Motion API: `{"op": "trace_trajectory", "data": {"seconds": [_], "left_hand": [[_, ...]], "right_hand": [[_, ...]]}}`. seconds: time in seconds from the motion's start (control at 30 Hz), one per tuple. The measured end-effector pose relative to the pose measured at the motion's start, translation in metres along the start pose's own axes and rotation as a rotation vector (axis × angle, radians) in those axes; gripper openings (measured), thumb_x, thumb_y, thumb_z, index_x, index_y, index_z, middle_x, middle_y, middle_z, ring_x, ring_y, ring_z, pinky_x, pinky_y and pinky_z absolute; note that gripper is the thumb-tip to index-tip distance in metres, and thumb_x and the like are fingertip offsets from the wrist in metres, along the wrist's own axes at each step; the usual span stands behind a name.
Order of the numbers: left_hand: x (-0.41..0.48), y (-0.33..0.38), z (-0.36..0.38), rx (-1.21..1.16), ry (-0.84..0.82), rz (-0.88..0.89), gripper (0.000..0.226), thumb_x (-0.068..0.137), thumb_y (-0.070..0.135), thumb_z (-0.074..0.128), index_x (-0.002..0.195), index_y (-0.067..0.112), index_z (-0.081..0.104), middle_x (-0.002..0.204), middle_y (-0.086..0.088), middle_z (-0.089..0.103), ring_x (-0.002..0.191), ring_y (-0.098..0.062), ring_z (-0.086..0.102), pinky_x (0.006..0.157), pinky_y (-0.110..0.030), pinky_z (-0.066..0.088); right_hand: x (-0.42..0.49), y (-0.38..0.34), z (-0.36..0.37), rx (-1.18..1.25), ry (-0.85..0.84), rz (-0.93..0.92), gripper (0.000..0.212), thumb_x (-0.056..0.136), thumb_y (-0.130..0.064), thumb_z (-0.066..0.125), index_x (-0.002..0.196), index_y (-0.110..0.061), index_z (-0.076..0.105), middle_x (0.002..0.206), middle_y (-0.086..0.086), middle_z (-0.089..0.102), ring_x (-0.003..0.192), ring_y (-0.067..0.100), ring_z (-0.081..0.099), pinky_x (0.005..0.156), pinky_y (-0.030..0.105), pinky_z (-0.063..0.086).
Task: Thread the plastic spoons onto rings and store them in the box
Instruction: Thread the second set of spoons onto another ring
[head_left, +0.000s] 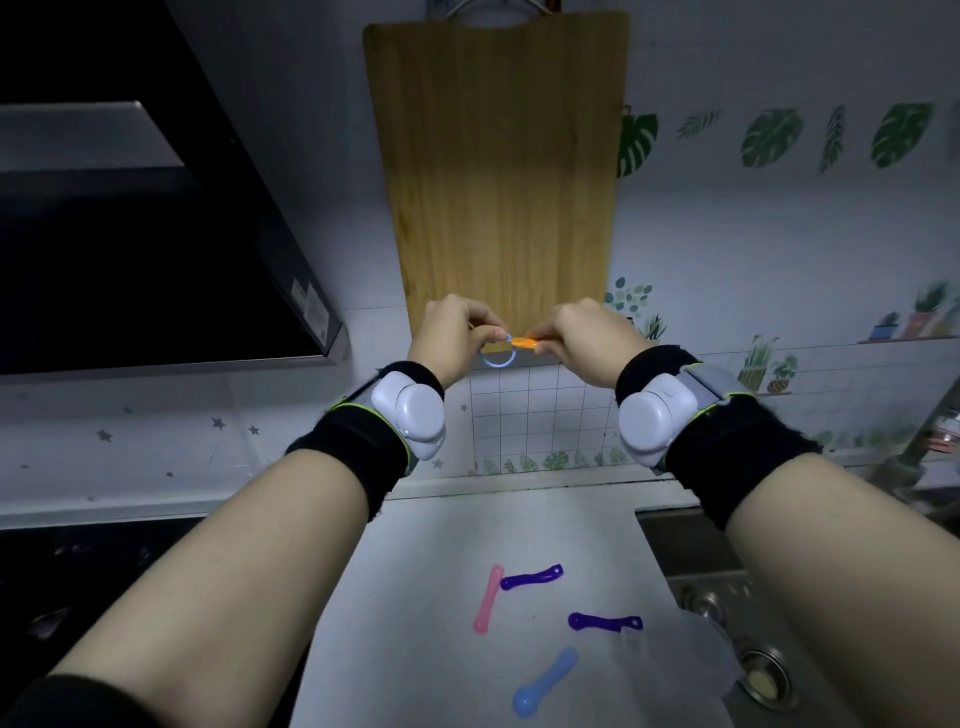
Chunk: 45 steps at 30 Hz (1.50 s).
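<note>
Both hands are raised in front of the wall, well above the counter. My left hand (451, 332) pinches a pale blue ring (497, 358) that hangs below its fingertips. My right hand (582, 335) grips an orange spoon (525, 342), whose end touches the ring's top. On the white counter (415, 597) below lie a pink spoon (487, 598), two purple spoons (531, 577) (604, 621) and a light blue spoon (544, 682). A translucent plastic box (680, 654) sits at the counter's right edge, hard to make out.
A wooden cutting board (498, 166) hangs on the wall behind my hands. A black range hood (130, 234) fills the upper left, with a dark stovetop (78, 597) below it. A steel sink (737, 623) with a drain lies right of the counter.
</note>
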<state>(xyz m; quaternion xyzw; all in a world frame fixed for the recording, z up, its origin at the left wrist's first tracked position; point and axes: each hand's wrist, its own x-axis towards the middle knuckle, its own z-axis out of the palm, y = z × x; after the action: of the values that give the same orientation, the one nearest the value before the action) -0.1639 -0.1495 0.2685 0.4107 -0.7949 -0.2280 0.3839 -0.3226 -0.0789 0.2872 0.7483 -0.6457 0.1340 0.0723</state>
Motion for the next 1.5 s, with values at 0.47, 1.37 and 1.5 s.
{"op": "trace_trajectory", "data": {"seconds": [0.47, 1.37, 1.5], "left_hand": [[0.006, 0.014, -0.004, 0.192, 0.030, 0.081, 0.006, 0.081, 0.015, 0.068, 0.079, 0.014, 0.074, 0.085, -0.006, 0.070, 0.083, -0.025, 0.061, 0.077, -0.034, 0.050], [-0.021, 0.023, 0.036, -0.848, 0.102, -0.444, 0.015, 0.103, 0.018, 0.035, 0.100, 0.007, 0.044, 0.081, -0.010, 0.054, 0.072, -0.021, 0.050, 0.071, -0.035, 0.044], [-0.031, 0.016, 0.040, -0.890, 0.096, -0.448, 0.023, 0.102, 0.015, 0.034, 0.084, 0.008, 0.047, 0.071, -0.010, 0.052, 0.059, -0.018, 0.049, 0.060, -0.030, 0.044]], "right_hand": [[0.012, -0.012, -0.010, -0.148, -0.093, 0.014, 0.023, 0.094, -0.021, 0.052, 0.111, -0.023, 0.067, 0.089, 0.010, 0.056, 0.078, 0.031, 0.051, 0.067, 0.032, 0.039], [-0.007, -0.026, 0.046, 1.193, 0.088, 0.351, 0.018, 0.083, 0.002, 0.065, 0.070, -0.006, 0.056, 0.068, 0.013, 0.061, 0.061, 0.015, 0.065, 0.068, 0.021, 0.056], [-0.015, -0.026, 0.057, 1.257, 0.055, 0.369, 0.019, 0.084, 0.010, 0.060, 0.072, -0.004, 0.059, 0.067, 0.013, 0.063, 0.055, 0.009, 0.067, 0.060, 0.014, 0.055]]}}
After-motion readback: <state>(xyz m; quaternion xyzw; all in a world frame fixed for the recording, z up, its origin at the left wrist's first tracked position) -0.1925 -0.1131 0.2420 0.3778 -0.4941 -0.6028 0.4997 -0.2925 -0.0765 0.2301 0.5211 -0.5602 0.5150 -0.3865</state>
